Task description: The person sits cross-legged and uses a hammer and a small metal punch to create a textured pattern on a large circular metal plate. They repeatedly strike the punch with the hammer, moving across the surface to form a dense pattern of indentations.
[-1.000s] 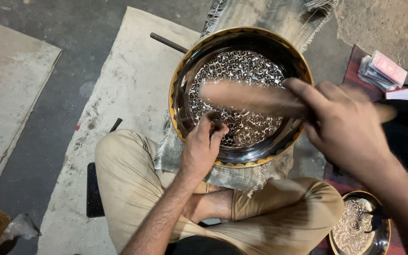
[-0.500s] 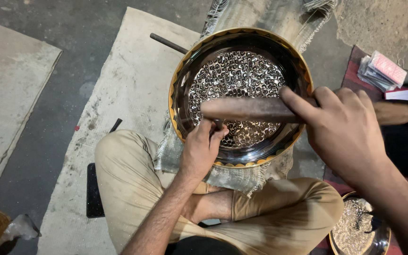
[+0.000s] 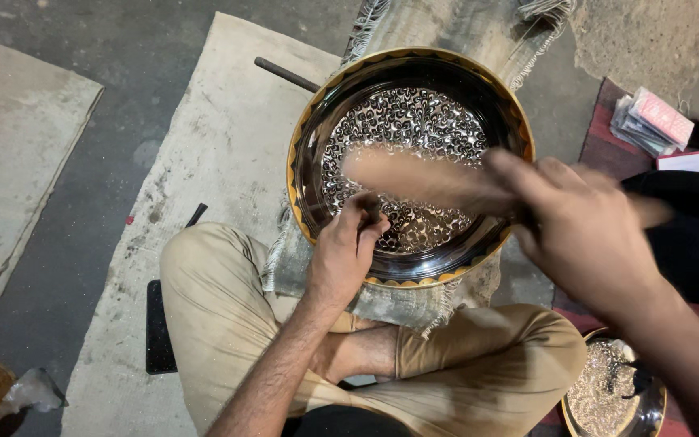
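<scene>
A round metal tray (image 3: 305, 137) with a brass rim and a densely engraved middle lies on a fringed cloth in front of my crossed legs. My left hand (image 3: 345, 252) rests on the tray's near edge and pinches a small dark chisel (image 3: 370, 212) against the engraved surface. My right hand (image 3: 584, 231) grips a wooden mallet (image 3: 418, 178), blurred with motion, which lies across the tray above the chisel.
A dark metal rod (image 3: 285, 74) lies on the sacking mat (image 3: 196, 146) left of the tray. A small bowl (image 3: 613, 400) of fine metal bits sits by my right knee. A stack of packets (image 3: 649, 121) lies on a red cloth at right.
The mallet in my right hand has swung over the tray, first down and right, then back up and left. My left hand and the chisel have stayed in place.
</scene>
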Motion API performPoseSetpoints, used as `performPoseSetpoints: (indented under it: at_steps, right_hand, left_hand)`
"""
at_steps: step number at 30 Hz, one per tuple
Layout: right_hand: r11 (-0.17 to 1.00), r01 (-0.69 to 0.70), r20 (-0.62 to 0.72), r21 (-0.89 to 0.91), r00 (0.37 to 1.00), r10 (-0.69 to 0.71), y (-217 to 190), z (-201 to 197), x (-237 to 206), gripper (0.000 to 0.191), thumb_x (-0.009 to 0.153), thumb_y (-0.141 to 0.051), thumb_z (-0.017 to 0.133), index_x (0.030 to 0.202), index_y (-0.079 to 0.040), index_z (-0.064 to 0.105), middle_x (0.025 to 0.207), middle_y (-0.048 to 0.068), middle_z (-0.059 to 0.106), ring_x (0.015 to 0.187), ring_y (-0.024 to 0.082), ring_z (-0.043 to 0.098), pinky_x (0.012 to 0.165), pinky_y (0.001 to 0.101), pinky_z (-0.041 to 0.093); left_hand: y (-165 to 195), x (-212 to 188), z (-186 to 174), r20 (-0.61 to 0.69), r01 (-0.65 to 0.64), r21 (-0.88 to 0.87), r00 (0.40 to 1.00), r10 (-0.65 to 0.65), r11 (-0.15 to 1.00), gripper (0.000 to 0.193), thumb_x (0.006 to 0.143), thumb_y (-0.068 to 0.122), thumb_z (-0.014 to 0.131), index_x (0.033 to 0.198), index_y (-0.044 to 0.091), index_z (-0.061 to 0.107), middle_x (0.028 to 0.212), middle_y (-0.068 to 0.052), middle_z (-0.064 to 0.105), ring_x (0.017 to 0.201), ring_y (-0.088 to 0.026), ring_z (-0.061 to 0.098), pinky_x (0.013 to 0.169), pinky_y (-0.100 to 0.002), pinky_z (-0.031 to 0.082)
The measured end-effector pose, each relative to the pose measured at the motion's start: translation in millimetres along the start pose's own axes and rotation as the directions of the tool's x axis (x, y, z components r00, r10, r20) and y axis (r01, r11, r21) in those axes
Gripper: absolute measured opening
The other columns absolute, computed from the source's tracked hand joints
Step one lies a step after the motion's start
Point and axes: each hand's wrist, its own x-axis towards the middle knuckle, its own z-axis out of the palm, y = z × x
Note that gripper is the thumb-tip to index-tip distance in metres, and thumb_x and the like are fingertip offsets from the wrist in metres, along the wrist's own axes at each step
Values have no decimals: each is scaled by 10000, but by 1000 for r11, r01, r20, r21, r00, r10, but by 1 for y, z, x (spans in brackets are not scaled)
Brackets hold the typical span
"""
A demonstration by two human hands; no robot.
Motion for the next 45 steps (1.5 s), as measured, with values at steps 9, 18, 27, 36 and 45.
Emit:
performPoseSetpoints:
  at_steps: [9,18,27,36,45]
  right_hand:
    - [998,-54,78,-12,995,55,9,6,-3,760,794,-164,683,1534,-206,514,925,92,620,836,269,647,836,468,531]
    - [968,-46,-6,-246,999,46,8,-13,0,658,860,-153,725,1492,-193,546,931,93,649,802,273,644,818,437,529]
    - [989,-83,51,122,996,78,5,-6,11,716,794,-108,715,1483,-186,537,953,127,656,864,331,668,801,467,547]
    - [855,62,118,-515,993,-1,-3,-22,3,675,833,-134,685,1481,-299,591,902,38,663,792,230,664,792,404,533]
    - [925,1,98,-380,994,39,9,0,0,513,890,-143,658,1397,-212,629,981,57,669,854,250,662,840,420,513]
  left_hand:
    - [-4,-1,1,72,125,78,989,-131,989,364,1027,210,582,1359,103,476,1021,-91,760,938,-265,775,779,-429,636]
    - [1,-3,2,-17,66,55,998,-65,996,430,1015,185,596,1402,56,457,1054,-100,745,978,-260,757,822,-418,611]
    - [-2,-2,5,-36,62,8,997,-61,998,402,1005,138,579,1373,39,450,1026,-88,756,961,-257,771,838,-407,609]
    - [4,-3,3,-1,150,49,989,-150,987,331,1015,175,644,1281,43,498,1011,-102,754,920,-260,766,780,-422,608]
    - [10,-9,14,-86,71,-2,994,-71,997,400,1025,183,645,1335,21,452,1052,-115,755,964,-240,775,828,-393,628]
